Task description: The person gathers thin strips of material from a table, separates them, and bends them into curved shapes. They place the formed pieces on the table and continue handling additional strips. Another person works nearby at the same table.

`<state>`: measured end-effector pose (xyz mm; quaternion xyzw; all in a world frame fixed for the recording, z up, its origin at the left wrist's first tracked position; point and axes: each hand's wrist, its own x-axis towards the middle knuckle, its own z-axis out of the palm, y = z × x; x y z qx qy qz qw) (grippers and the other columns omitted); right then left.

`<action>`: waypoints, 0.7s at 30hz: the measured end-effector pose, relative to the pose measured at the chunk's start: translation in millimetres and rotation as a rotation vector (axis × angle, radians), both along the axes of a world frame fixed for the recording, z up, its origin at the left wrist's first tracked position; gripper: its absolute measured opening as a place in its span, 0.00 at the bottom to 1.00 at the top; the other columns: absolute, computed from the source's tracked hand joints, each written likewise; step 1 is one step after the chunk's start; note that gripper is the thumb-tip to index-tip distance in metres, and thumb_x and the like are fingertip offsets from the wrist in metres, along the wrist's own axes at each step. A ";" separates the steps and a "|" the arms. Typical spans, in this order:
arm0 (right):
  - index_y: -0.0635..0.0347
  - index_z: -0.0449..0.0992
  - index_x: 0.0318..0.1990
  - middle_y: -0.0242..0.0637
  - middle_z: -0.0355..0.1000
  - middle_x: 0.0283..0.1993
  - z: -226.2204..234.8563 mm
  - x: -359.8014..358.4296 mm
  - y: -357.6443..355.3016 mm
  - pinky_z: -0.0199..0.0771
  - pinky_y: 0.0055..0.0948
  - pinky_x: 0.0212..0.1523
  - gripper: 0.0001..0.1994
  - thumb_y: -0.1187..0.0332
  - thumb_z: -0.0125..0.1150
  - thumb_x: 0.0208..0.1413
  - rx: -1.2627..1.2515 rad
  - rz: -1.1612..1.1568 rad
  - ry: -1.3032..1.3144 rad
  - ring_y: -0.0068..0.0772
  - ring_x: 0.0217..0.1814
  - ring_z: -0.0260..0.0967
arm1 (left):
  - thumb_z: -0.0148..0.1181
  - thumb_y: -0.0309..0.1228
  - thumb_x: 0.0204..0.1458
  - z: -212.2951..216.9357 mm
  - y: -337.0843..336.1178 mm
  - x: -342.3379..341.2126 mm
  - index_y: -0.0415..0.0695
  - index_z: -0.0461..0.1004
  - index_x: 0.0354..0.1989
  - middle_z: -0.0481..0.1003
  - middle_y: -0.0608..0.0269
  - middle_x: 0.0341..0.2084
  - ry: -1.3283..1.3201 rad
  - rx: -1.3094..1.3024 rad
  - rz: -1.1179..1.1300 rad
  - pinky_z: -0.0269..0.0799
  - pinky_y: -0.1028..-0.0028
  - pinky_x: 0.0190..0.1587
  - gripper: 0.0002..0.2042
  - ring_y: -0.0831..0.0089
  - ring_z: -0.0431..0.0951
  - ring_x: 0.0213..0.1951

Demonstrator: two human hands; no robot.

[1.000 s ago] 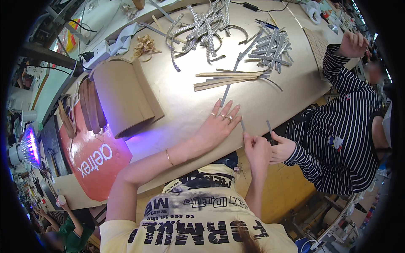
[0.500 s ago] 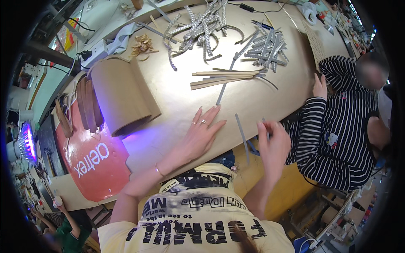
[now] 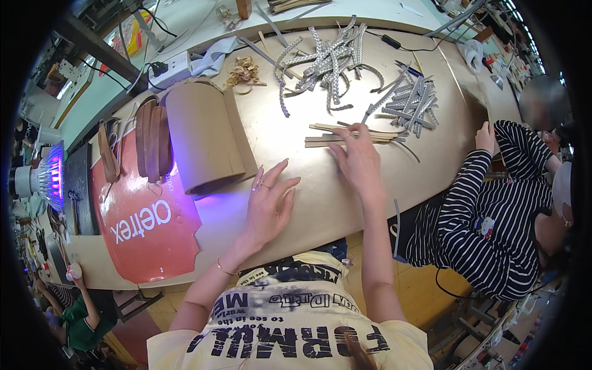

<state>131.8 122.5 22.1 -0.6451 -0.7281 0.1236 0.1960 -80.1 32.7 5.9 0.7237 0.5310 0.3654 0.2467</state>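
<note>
At right-hand fingers, flat tan strips

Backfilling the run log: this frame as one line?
right hand: touching tan strip bundle | left hand: empty, open, over table | nearby: silver braided straps, rolled brown sheet

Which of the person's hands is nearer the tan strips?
Right. The right hand is over the tan strips; the left hand is apart from them, near the brown roll.
</note>
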 end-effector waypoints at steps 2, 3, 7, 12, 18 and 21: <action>0.54 0.79 0.44 0.43 0.67 0.51 -7.6 -8.4 4.1 0.74 0.41 0.44 0.10 0.65 0.64 0.55 -0.023 0.036 0.005 0.45 0.46 0.73 | 0.58 0.24 0.55 2.4 7.7 0.1 0.44 0.78 0.47 0.69 0.52 0.59 -0.015 0.006 0.001 0.59 0.53 0.65 0.11 0.54 0.70 0.60; 0.54 0.80 0.42 0.42 0.68 0.51 -10.3 -11.0 5.5 0.75 0.41 0.43 0.09 0.65 0.64 0.55 -0.036 0.059 0.013 0.45 0.45 0.73 | 0.58 0.24 0.55 4.0 11.2 0.3 0.45 0.77 0.47 0.70 0.51 0.59 -0.038 0.001 0.007 0.59 0.54 0.65 0.11 0.54 0.71 0.59; 0.55 0.80 0.36 0.39 0.70 0.48 -13.8 -12.7 4.6 0.74 0.40 0.42 0.06 0.65 0.65 0.53 0.005 0.042 0.061 0.43 0.42 0.74 | 0.58 0.23 0.54 10.4 22.0 0.1 0.45 0.78 0.47 0.71 0.50 0.57 -0.109 -0.038 0.044 0.63 0.57 0.63 0.12 0.54 0.72 0.57; 0.57 0.79 0.44 0.42 0.71 0.51 -9.1 -10.3 -1.4 0.75 0.40 0.44 0.12 0.64 0.64 0.53 0.222 0.091 -0.024 0.44 0.45 0.74 | 0.58 0.22 0.54 12.4 31.7 13.7 0.42 0.78 0.48 0.72 0.51 0.56 -0.132 -0.026 0.025 0.68 0.63 0.59 0.12 0.55 0.74 0.56; 0.60 0.80 0.39 0.35 0.74 0.34 16.7 48.2 -95.2 0.69 0.28 0.31 0.10 0.63 0.64 0.57 -0.142 -0.182 0.495 0.28 0.31 0.71 | 0.56 0.28 0.58 10.3 39.2 56.8 0.48 0.69 0.61 0.65 0.53 0.63 0.150 0.130 -0.372 0.56 0.56 0.66 0.20 0.55 0.63 0.65; 0.64 0.79 0.34 0.24 0.67 0.24 13.0 94.0 -182.7 0.56 0.17 0.24 0.11 0.63 0.64 0.60 -0.577 -0.199 0.793 0.13 0.23 0.56 | 0.51 0.38 0.62 0.5 37.4 95.8 0.48 0.62 0.66 0.60 0.53 0.67 0.256 0.164 -0.654 0.46 0.52 0.70 0.24 0.56 0.53 0.70</action>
